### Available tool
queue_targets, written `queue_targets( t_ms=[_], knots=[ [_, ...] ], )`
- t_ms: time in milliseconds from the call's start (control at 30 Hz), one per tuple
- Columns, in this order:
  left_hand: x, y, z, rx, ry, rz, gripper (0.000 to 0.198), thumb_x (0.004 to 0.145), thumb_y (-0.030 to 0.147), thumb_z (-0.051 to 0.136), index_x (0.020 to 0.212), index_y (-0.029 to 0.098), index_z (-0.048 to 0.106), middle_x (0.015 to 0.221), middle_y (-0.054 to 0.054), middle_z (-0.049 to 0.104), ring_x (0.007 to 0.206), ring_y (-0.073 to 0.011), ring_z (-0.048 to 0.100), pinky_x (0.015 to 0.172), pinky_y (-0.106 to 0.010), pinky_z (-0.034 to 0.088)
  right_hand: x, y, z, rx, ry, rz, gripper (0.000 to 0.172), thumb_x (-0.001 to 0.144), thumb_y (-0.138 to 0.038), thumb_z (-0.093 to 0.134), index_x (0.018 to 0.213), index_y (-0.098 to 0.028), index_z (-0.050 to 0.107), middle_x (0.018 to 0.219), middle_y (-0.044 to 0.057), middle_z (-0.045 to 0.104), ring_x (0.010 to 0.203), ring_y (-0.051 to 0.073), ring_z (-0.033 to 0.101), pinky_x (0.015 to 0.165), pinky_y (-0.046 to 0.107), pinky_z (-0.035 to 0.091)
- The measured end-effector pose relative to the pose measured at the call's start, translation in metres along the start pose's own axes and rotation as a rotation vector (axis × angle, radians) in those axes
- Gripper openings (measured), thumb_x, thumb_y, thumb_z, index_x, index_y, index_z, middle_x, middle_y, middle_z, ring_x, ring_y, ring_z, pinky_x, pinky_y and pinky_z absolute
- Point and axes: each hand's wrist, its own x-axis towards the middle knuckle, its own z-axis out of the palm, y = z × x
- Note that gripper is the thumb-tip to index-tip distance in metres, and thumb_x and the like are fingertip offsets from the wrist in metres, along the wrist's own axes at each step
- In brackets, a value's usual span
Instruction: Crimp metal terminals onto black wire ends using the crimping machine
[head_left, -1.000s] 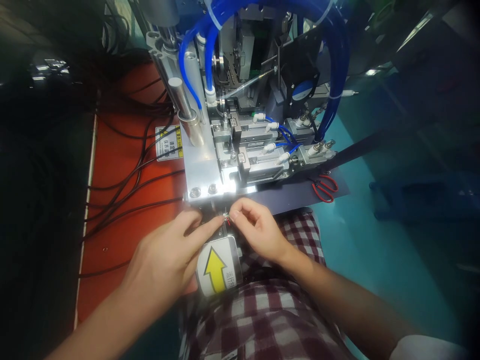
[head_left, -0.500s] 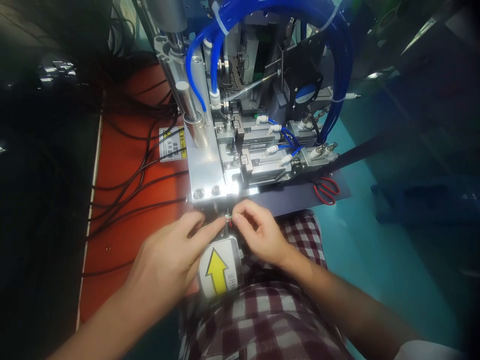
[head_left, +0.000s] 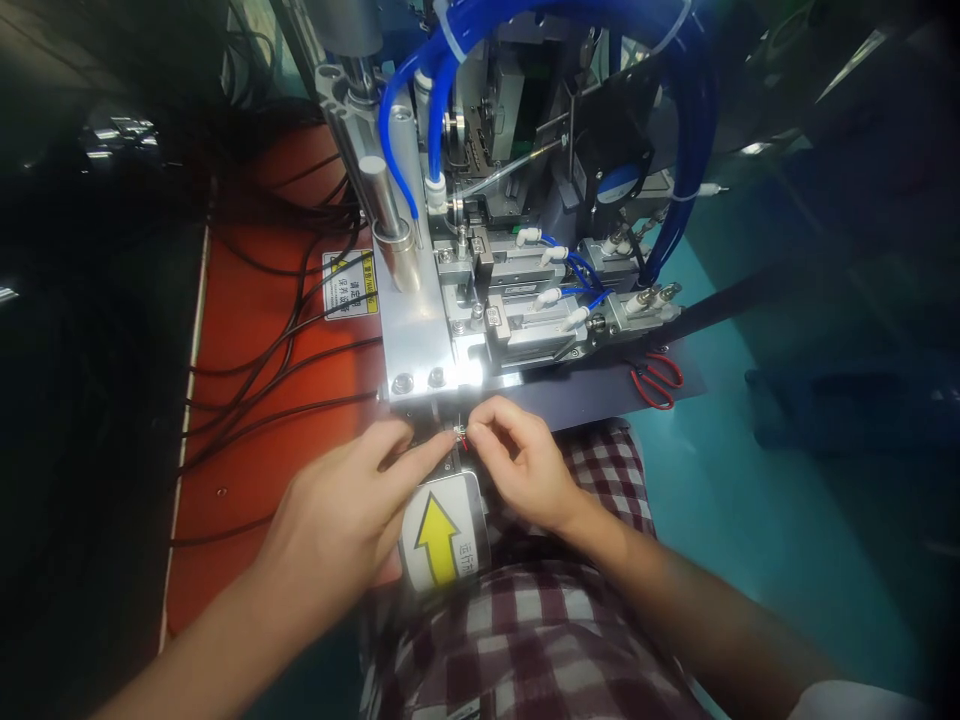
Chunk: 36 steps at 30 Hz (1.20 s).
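My left hand [head_left: 341,500]: one fingertip at the tiny silvery-and-red part [head_left: 460,435]; whether it grips, I cannot tell.
My right hand [head_left: 525,462]: thumb and forefinger narrowed beside it; hold unclear.
Part's place: just off the polished metal plate [head_left: 420,340], by its front edge.

A white-and-yellow warning label [head_left: 351,285] is lying on the orange surface [head_left: 244,480], at its edge beside the metal plate [head_left: 416,330]; it is bearing "警告" and, partly crossed by a cable [head_left: 360,302], "请定期 / 保养设备". A rounded white label [head_left: 469,500] is displaying a yellow arrow [head_left: 437,545], pointing towards the metal plate; along its right edge "运行" is showing, the following character remaining unclear. Markings on the blue disc [head_left: 618,185] are appearing illegibly small.
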Motion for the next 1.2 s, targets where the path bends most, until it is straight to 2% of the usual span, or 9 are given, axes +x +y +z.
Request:
queue_targets(
  t_ms=[200, 467, 933, 1200],
  knots=[
    [0.0024, 0.0011, -0.0016, 0.003, -0.003, 0.004, 0.042, 0.094, 0.013, 0.039, 0.130, 0.026, 0.056, 0.096, -0.003, 0.055, 0.068, -0.0135, 0.055, 0.055, -0.025, 0.038, 0.0018, -0.0029, -0.0017, 0.127, -0.034, 0.115, 0.017, 0.093, -0.026, 0.054, 0.078, -0.021, 0.052, 0.068, -0.003, 0.044, 0.063, 0.013, 0.043, 0.058, 0.026, 0.037],
    [0.0024, -0.0001, 0.0001, 0.010, -0.009, 0.010, 0.040, 0.094, 0.015, 0.041, 0.129, 0.024, 0.058, 0.095, -0.003, 0.054, 0.070, -0.0148, 0.056, 0.055, -0.025, 0.039, 0.0063, -0.0066, -0.0012, 0.299, -0.029, 0.262, 0.020, 0.086, -0.034, 0.061, 0.074, -0.019, 0.054, 0.062, -0.005, 0.047, 0.057, 0.011, 0.043, 0.053, 0.024, 0.040],
    [0.0017, 0.0010, 0.0008, -0.001, -0.009, -0.026, 0.041, 0.095, 0.018, 0.041, 0.129, 0.028, 0.061, 0.093, -0.003, 0.058, 0.069, -0.0142, 0.058, 0.055, -0.025, 0.041, 0.0009, -0.0054, -0.0028, 0.301, 0.011, 0.321, 0.018, 0.082, -0.033, 0.069, 0.077, -0.018, 0.059, 0.061, -0.005, 0.048, 0.054, 0.010, 0.042, 0.051, 0.024, 0.036],
    [0.0019, -0.0008, 0.0015, 0.011, 0.024, 0.008, 0.039, 0.096, 0.018, 0.041, 0.131, 0.026, 0.057, 0.095, -0.003, 0.056, 0.073, -0.0149, 0.059, 0.057, -0.025, 0.042, 0.0020, -0.0074, 0.0001, 0.347, 0.038, 0.348, 0.016, 0.081, -0.028, 0.067, 0.073, -0.019, 0.057, 0.054, -0.008, 0.043, 0.048, 0.008, 0.038, 0.046, 0.022, 0.033]
  ],
)
